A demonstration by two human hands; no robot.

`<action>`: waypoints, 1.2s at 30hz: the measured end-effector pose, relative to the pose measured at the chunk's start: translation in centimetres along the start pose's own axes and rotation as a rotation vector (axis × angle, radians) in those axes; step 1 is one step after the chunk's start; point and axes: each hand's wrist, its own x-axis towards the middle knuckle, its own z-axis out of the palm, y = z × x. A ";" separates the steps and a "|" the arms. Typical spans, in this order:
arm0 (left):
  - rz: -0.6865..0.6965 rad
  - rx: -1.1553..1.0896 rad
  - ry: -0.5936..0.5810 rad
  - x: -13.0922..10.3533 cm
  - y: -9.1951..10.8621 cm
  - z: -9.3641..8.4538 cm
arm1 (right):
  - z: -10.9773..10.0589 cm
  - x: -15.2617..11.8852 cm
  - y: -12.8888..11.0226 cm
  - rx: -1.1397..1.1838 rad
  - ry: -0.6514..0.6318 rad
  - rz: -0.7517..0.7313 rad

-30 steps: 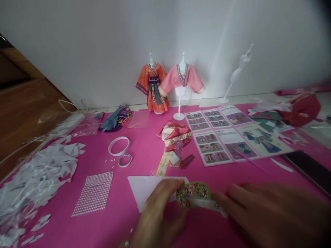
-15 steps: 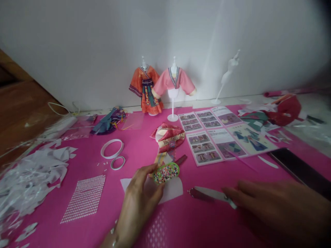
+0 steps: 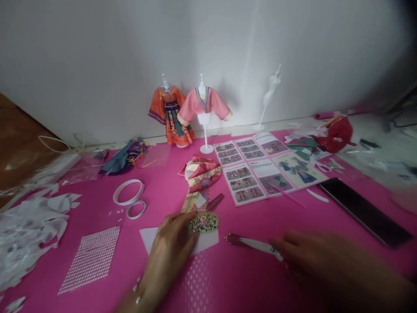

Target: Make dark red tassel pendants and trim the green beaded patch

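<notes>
My left hand [image 3: 171, 239] grips the left end of a small green oval tray [image 3: 203, 222] filled with many-coloured beads, thumb in front and fingers behind. The tray is low, above a white sheet [image 3: 148, 237] that my hand partly covers. To its right my right hand [image 3: 312, 252], blurred, pinches the end of a narrow strip [image 3: 252, 244], white near the fingers and dark red at the far end, with small bead-like dots at the tip. Behind the tray lie a dark red strip [image 3: 215, 202], a yellow strip [image 3: 188, 202] and a red patterned doll garment [image 3: 203, 171].
Two dressed doll stands, one with an orange robe [image 3: 172, 115] and one with a pink top [image 3: 204, 104], stand by the wall near a bare mannequin [image 3: 270, 93]. An instruction sheet [image 3: 246, 191] and phone [image 3: 365, 211] lie right; tape rolls [image 3: 128, 192], a rhinestone sheet [image 3: 91, 258] and scraps [image 3: 32, 234] lie left.
The whole view has shifted, so the wall and table things sit further left. The bead tray has tipped from slanting to flatter and lower. My right hand still holds the strip.
</notes>
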 end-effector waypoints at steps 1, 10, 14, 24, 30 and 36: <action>0.021 0.006 -0.008 0.0 -0.1 0.1 | -0.2 0.1 0.0 0.017 -0.033 -0.023; 0.280 0.161 -0.024 -0.5 1.2 0.0 | 0.6 1.1 -0.1 0.069 -0.133 -0.001; 0.507 0.189 -0.154 -1.2 3.3 1.0 | 1.6 1.2 0.0 0.061 -0.165 0.038; 0.597 0.337 -0.353 -1.5 4.2 2.9 | 1.6 1.7 0.6 0.010 -0.074 -0.043; 0.630 0.410 -0.343 -1.3 4.0 3.0 | 1.9 1.7 1.4 0.049 -0.030 -0.078; 0.613 0.385 -0.244 -1.3 3.5 3.0 | 2.1 1.9 1.2 0.060 0.041 -0.093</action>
